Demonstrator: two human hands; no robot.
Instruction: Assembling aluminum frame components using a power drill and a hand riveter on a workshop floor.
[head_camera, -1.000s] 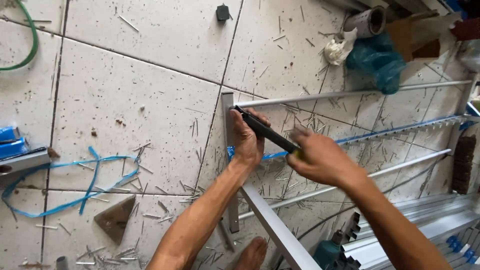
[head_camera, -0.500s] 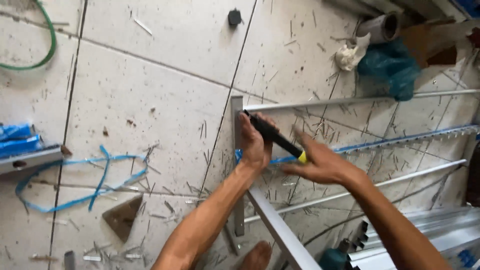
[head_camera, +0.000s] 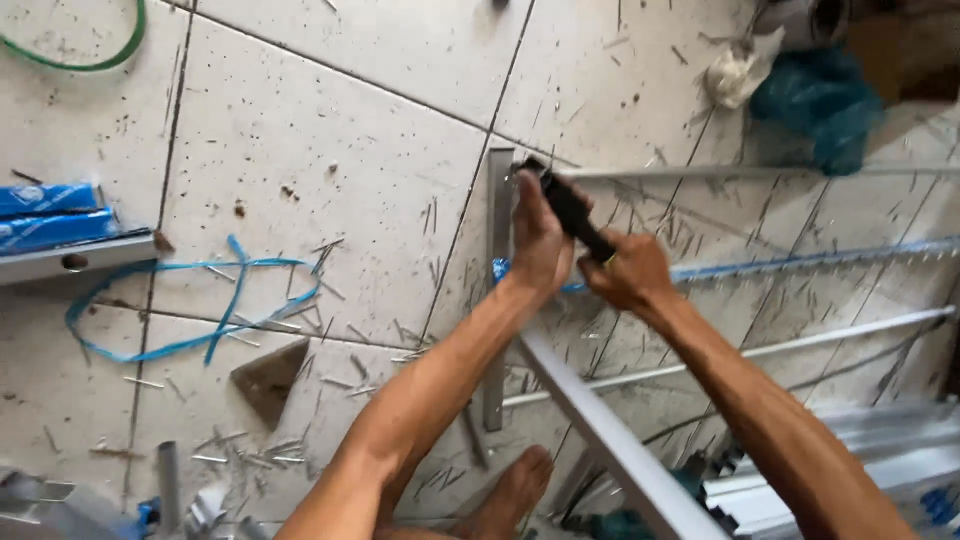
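Observation:
My left hand (head_camera: 538, 240) grips the corner of an aluminium frame (head_camera: 499, 300) lying on the tiled floor, fingers closed around the upright bar and the tip of a tool. My right hand (head_camera: 630, 272) is closed on the black handle of a screwdriver (head_camera: 572, 208), which has a yellow band near my fist. The tool's tip points at the frame's top left corner, hidden behind my left fingers. Thin horizontal rails (head_camera: 760, 172) run right from that corner. A loose aluminium bar (head_camera: 610, 445) lies diagonally under my arms.
A blue plastic strap (head_camera: 190, 310) curls on the tiles at left, near blue-wrapped profiles (head_camera: 55, 212) and a green hose (head_camera: 90, 60). A teal bag (head_camera: 815, 100) and white rag (head_camera: 735, 72) lie top right. My bare foot (head_camera: 510, 495) rests below. Metal shavings litter the floor.
The screwdriver has tilted more upright and its tip has moved up to the frame's corner. My left hand has slid up to that corner, and my right hand has closed on the handle.

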